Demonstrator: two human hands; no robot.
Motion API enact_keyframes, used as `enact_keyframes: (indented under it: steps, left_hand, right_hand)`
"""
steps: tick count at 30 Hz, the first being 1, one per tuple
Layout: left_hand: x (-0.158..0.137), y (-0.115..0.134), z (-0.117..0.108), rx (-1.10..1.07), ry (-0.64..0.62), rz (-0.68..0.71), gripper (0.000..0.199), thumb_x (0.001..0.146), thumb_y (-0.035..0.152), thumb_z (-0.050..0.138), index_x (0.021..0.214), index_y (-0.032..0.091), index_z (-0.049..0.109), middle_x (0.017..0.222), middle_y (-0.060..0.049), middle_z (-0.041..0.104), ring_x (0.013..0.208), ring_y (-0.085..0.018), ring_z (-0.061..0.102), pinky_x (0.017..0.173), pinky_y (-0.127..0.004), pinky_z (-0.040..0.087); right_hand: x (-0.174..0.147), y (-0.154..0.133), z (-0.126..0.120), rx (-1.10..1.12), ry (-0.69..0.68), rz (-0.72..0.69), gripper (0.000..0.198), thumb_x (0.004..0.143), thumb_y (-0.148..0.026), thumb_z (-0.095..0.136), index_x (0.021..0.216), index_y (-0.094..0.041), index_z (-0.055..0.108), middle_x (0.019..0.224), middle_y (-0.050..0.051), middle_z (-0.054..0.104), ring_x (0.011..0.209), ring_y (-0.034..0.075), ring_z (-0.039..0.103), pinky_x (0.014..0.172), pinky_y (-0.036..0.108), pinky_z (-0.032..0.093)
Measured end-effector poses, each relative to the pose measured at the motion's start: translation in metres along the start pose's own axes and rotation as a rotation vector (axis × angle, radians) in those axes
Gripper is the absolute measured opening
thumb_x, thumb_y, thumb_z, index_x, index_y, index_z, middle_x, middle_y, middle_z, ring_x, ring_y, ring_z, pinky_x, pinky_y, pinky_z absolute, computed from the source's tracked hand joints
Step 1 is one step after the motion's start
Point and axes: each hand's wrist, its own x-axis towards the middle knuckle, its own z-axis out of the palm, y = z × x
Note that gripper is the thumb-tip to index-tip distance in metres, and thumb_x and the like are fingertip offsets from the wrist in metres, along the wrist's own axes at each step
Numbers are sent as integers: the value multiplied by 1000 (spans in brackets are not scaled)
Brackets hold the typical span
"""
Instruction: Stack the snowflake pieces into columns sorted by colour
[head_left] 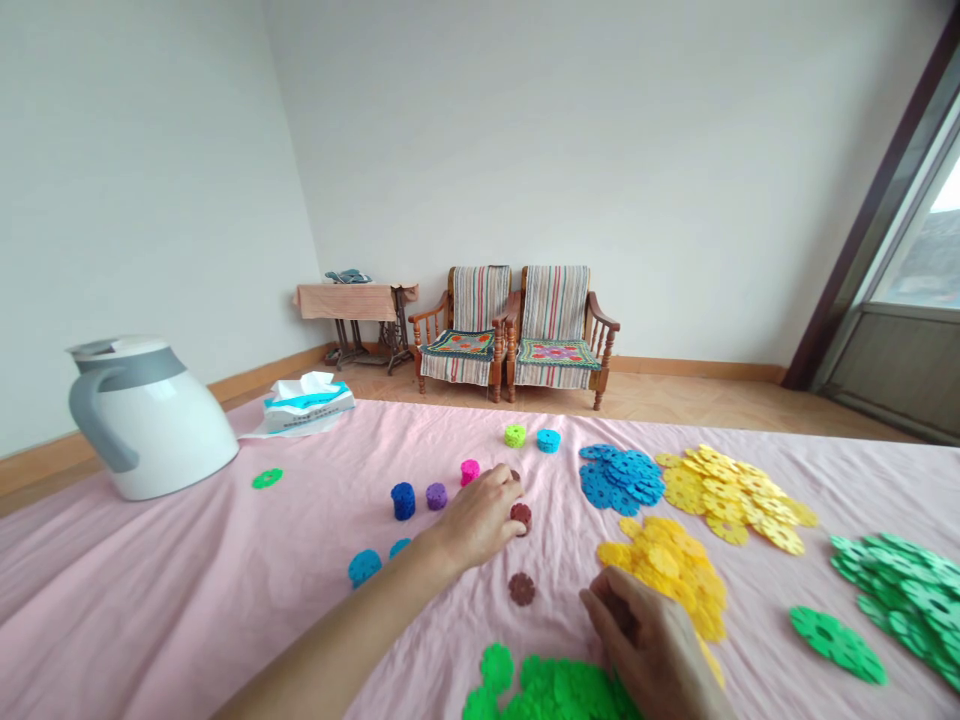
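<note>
My left hand reaches over the middle of the pink cloth, its fingers curled around a brown flower-shaped disc. Just beyond the fingertips shows part of another brown disc. A third brown disc lies flat nearer to me. My right hand is closed, thumb and fingers drawn together; whatever they may hold is hidden. It is beside an orange-yellow disc pile and over the edge of a bright green pile. Left of my left hand stand small pink, purple and dark blue stacks.
Blue, yellow and green disc piles spread to the right. Lime and light blue stacks sit farther back. At left are a white jug and a tissue pack. Two armchairs stand beyond the cloth.
</note>
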Motion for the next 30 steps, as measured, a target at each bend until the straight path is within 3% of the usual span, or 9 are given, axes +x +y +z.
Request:
enact_keyframes:
  steps: [6,15,19,22,25,27,30]
  left_hand:
    - [9,-5,13,-9,-5,12,15,76,26,71,77,16,59,92,-5,58,91,-22,56,78,-29,42]
    - [6,1,5,-83,39,-5,22,70,25,76,88,19,65,91,-3,60,87,-19,57,74,-25,44]
    - [-3,0,-17,-109,74,-19,19,73,25,72,90,20,66,92,-1,61,82,-16,58,71,-23,44]
    - [-13,-15,-45,-44,128,-85,18,76,13,62,92,19,64,91,-3,61,84,-18,58,74,-25,43]
    - [-24,-36,-75,326,198,-309,21,75,8,59,93,18,63,92,-6,61,92,-23,57,79,-30,42]
    - [-30,-45,-90,542,310,-450,22,79,7,54,97,17,62,98,-10,60,101,-28,53,84,-37,41]
    - [-32,-44,-100,627,522,-467,28,83,8,48,108,17,58,115,-12,54,111,-32,46,89,-42,39]
  right_hand:
    - [0,-2,0,11,8,11,42,88,-50,44,59,-21,47,50,-4,47,45,10,42,45,22,29]
    - [-1,-2,0,25,8,6,43,88,-53,42,59,-21,45,49,-4,47,44,10,43,44,23,29]
    - [-1,-1,1,23,2,15,40,88,-48,44,59,-21,45,51,-5,46,45,10,43,45,22,28]
    - [-1,0,1,19,1,22,38,88,-45,46,59,-21,45,51,-5,45,46,10,43,46,22,28]
    - [-1,-1,1,25,-4,29,36,87,-44,46,59,-21,45,51,-5,45,46,10,43,46,22,28]
    - [-1,-1,1,32,-9,32,36,88,-44,45,59,-21,45,51,-5,45,46,10,43,46,22,28]
    - [-1,-2,2,34,-15,33,36,88,-43,45,60,-21,45,51,-5,45,47,10,43,47,22,29]
